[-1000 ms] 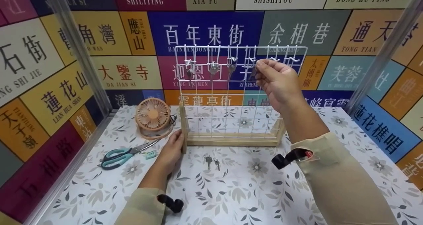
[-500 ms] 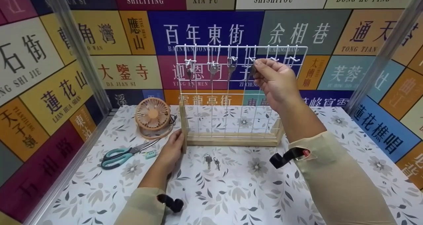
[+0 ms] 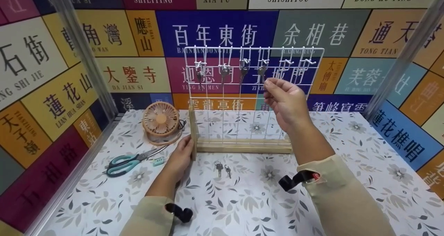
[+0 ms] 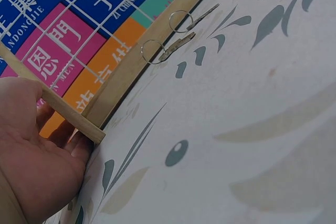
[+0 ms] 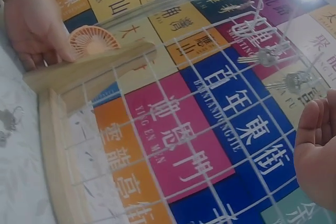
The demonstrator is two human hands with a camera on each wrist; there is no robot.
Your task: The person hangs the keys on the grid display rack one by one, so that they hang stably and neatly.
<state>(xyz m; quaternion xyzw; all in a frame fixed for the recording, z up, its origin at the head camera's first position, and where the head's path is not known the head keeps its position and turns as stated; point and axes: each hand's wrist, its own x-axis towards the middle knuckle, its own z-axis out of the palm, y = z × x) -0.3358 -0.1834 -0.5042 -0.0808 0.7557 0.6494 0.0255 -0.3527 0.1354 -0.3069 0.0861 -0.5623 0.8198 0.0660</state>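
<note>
A white wire grid rack (image 3: 239, 98) stands upright in a wooden base (image 3: 242, 148). Keys hang from four of its top hooks, the rightmost bunch (image 3: 262, 69) just above the fingertips of my right hand (image 3: 288, 102). That hand's fingers are loosely bent, and no key shows between them. My left hand (image 3: 181, 158) grips the rack's wooden side post (image 3: 193, 132); the left wrist view has this hand (image 4: 44, 150) around the post's lower end. Two ringed keys (image 3: 219, 168) (image 3: 228, 171) lie on the table before the base.
Left of the rack are an orange fan (image 3: 160, 119), teal-handled scissors (image 3: 123, 165) and a small green-and-white item (image 3: 158, 161). Two hooks (image 3: 286, 63) (image 3: 307, 62) on the rack's right hold no keys. A sign-patterned wall rises behind the floral-covered table (image 3: 242, 208).
My right hand has come down and away from the fourth hook, where the keys it was holding now hang. The left hand stays on the post.
</note>
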